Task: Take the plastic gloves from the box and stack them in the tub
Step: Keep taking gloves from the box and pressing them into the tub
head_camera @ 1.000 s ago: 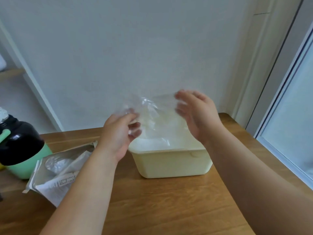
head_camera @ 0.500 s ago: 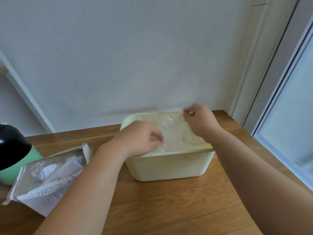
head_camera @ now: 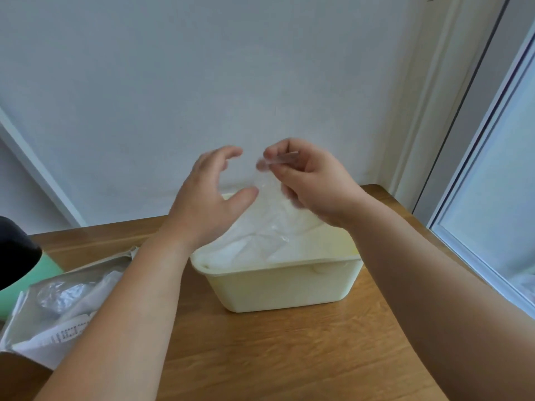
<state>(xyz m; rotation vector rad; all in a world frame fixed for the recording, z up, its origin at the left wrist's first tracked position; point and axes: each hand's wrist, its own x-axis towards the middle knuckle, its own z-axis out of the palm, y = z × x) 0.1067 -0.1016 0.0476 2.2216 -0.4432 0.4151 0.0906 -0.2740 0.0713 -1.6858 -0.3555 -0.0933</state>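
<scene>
Just above the centre of the frame, a clear plastic glove (head_camera: 270,186) hangs from the right hand (head_camera: 314,186). That hand's thumb and forefinger are pinched together on the glove's top edge, and its other fingers curl behind the film. The glove's lower part drapes down onto the pile of gloves (head_camera: 260,244) filling the cream tub (head_camera: 289,287), so it is partly in the tub and partly lifted above it.

To the left of the glove, the left hand (head_camera: 207,204) is raised over the tub's far left corner. Its fingers and thumb are spread apart in a loose curve and hold nothing. The thumb tip is just beside the hanging film, and I cannot tell whether it touches.

The tub stands in the middle of the frame on a wooden table (head_camera: 289,357), close to the white wall (head_camera: 202,82). At the lower left, partly behind the left forearm, lies the torn-open box (head_camera: 34,340), with crumpled spare gloves (head_camera: 62,293) showing in its opening. Beyond it, at the left edge, is a green bottle (head_camera: 47,270) with a black top. A window frame (head_camera: 474,198) runs down the right side.
</scene>
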